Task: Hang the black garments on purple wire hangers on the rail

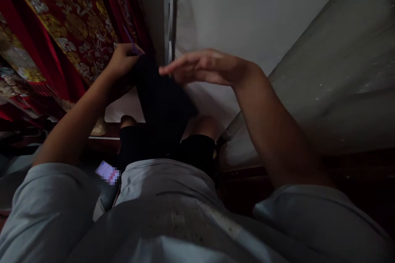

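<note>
A piece of dark, nearly black cloth (pixel 163 98) hangs in front of me and reaches down to my knees. My left hand (pixel 123 59) is closed in a pinch at its upper left edge. A thin purple strip (pixel 131 41), which may be a cord or part of a hanger, runs up from those fingers. To the right, my right hand (pixel 206 65) is held palm down with its fingers stretched out. Its fingertips reach over the cloth's right side; whether they touch it I cannot tell. Nothing shows in that hand, and it is slightly blurred.
Red drapery with gold and silver embroidery (pixel 77 24) hangs at the left. Ahead stands a pale wall (pixel 247 12) with a metal-edged frame (pixel 170 16). A greyish translucent sheet (pixel 345 86) covers the right side. A lit phone (pixel 106 171) lies low at my left.
</note>
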`<state>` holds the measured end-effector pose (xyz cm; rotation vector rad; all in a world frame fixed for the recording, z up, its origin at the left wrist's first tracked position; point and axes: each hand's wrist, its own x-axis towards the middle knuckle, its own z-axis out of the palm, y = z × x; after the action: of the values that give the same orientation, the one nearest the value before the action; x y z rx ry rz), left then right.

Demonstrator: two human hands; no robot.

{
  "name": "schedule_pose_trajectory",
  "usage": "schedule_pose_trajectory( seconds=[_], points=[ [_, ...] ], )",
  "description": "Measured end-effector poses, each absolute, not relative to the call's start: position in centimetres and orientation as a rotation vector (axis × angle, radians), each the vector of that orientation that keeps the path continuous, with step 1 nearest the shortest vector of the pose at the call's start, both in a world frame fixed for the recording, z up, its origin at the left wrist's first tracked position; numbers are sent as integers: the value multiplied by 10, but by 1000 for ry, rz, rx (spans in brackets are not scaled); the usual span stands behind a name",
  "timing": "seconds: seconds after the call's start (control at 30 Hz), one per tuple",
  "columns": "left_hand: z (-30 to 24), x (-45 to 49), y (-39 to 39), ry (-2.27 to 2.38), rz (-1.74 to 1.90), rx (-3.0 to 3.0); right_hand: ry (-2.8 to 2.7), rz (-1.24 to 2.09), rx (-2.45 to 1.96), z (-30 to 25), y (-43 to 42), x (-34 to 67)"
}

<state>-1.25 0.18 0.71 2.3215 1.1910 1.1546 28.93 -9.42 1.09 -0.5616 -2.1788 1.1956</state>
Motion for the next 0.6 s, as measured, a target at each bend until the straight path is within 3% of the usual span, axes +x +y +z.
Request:
schedule_pose_trajectory(
  seconds=[0.1,0.37,0.6],
  points=[
    [4,-4,-20,1042,970,2523,-2308,1262,-562,-7,-83,299],
    [-8,32,-62,912,904,2439,-2209,139,-1084,-106,-29,253],
    [-4,46,-71,862,965,2389,-2019,-7,-976,-111,-30,261]
  ],
)
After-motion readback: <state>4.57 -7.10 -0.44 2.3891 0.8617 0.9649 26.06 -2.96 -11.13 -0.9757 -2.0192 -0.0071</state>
